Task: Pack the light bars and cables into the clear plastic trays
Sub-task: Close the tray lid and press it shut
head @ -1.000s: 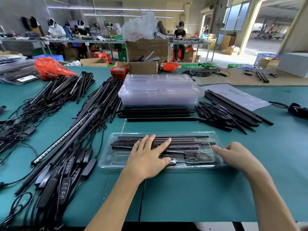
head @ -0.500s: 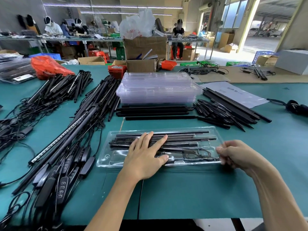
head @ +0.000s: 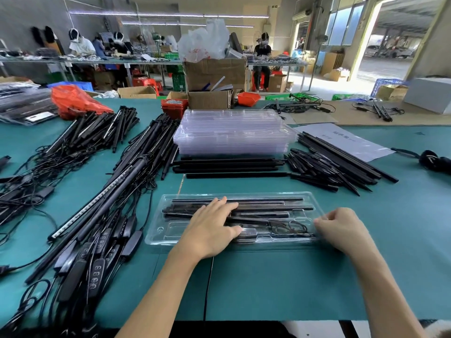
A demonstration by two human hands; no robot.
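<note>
Clear plastic tray (head: 156, 236) lies on the green surface (head: 268, 284), directly in front of the person, long axis running left to right. Inside it: several black light bars (head: 268, 208) laid lengthwise in the far slots, a coiled cable (head: 290, 227) in the near right compartment.

Left hand (head: 211, 231) lies flat over the middle of the tray, palm down, fingers straight and slightly spread, pressing on the clear cover above the bars; thumb rests along the near compartment. Nothing is gripped.

Right hand (head: 341, 229) sits at the right end of the tray, fingers curled, fingertips pinching the tray's right edge. Knuckles face up; the contact point itself is partly blurred.

Beyond the tray, well apart from both hands: stack of empty trays (head: 231, 132), with a row of loose black bars (head: 227, 164) just in front of it. To the right of those, a fanned pile of shorter black rods (head: 336, 167). On the left of the surface, bundled bars with cables and controllers (head: 97, 215).
</note>
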